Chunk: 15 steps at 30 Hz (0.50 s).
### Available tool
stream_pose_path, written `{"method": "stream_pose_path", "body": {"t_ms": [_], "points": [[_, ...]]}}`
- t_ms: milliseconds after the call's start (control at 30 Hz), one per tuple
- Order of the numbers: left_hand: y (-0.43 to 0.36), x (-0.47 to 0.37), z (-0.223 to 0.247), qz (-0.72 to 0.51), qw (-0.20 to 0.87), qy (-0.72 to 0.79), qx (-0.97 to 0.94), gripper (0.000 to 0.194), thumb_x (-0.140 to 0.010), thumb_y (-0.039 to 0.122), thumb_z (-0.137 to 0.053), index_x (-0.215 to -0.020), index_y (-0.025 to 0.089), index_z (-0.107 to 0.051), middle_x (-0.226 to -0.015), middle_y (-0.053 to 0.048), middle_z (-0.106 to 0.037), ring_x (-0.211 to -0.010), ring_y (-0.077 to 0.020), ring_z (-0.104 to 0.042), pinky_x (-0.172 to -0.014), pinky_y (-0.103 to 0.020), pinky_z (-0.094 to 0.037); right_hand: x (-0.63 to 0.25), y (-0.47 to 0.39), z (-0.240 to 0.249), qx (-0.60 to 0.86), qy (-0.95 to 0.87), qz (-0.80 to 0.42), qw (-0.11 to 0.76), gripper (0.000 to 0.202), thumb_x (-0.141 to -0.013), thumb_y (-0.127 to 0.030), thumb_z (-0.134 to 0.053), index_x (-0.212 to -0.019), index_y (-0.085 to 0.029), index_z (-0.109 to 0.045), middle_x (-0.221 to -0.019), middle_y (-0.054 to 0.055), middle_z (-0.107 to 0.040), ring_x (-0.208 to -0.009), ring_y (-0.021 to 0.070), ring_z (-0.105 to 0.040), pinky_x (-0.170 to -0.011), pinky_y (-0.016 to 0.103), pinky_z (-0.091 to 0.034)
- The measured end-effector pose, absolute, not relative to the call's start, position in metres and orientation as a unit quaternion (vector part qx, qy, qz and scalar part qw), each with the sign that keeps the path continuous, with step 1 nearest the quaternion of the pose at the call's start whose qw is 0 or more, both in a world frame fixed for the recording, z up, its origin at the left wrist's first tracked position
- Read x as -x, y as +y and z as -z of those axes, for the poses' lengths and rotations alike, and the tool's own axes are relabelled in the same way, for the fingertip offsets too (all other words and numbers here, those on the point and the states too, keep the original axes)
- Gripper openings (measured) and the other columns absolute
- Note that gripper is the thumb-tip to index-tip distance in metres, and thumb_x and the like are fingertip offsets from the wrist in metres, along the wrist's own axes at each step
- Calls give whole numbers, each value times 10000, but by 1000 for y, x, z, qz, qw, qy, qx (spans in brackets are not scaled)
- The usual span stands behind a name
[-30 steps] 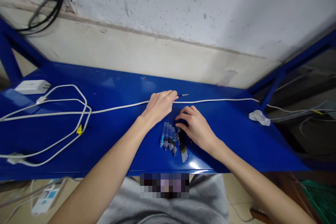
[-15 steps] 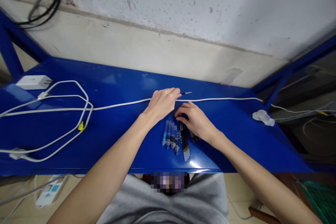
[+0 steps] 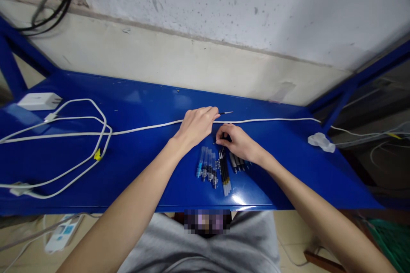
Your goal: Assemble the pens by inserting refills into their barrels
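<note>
My left hand (image 3: 198,124) is closed around a thin pen refill (image 3: 226,113), whose dark and pale end sticks out to the right past the fingers. Just to its right, my right hand (image 3: 240,143) is bent in a pinch above the table. A tiny thin end shows at its fingertips; what it belongs to is hidden. Below the hands lie several clear pen barrels (image 3: 206,162), one with light blue in it. Beside them is a row of black refills (image 3: 225,175) with pale ends. Several dark pen parts (image 3: 237,163) lie partly under my right hand.
A white cable (image 3: 144,128) runs across the blue table (image 3: 134,183) behind the hands and loops at the left near a white charger (image 3: 40,101). Crumpled clear plastic (image 3: 321,142) lies at the right. A wall (image 3: 192,62) stands behind the table.
My right hand has shifted slightly, and more of the dark pen parts beneath it now shows. The left hand stays nearly still, holding the refill.
</note>
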<state>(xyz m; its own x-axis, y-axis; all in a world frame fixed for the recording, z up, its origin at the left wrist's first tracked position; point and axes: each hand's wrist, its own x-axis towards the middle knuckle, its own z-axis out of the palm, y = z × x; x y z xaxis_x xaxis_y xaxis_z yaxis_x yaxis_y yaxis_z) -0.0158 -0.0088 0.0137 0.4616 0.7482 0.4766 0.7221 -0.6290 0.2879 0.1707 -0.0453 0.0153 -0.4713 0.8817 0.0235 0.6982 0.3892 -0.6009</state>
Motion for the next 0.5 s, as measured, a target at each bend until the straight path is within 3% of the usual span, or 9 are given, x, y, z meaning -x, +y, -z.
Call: {"method": "stream_pose_path", "body": {"t_ms": [333, 500], "points": [[-9, 16, -14, -282, 24, 429, -858, 217, -1059, 234, -478, -917, 183, -633, -891, -44, -733, -803, -181, -686, -582, -301, -329, -170, -47, -19, 459, -840, -253, 144, 145, -885, -54, -688, -948, -177, -644, -914, 22, -606, -882, 174, -562, -797, 301, -449], [-8, 16, -14, -278, 20, 437, -855, 221, -1060, 245, -476, -910, 184, -627, -877, -43, -729, -776, -182, -678, -567, -305, -296, -166, -56, -27, 425, -858, -235, 166, 163, -937, -37, -578, -858, -168, -635, -946, 50, -612, -964, 196, -569, -869, 330, -455]]}}
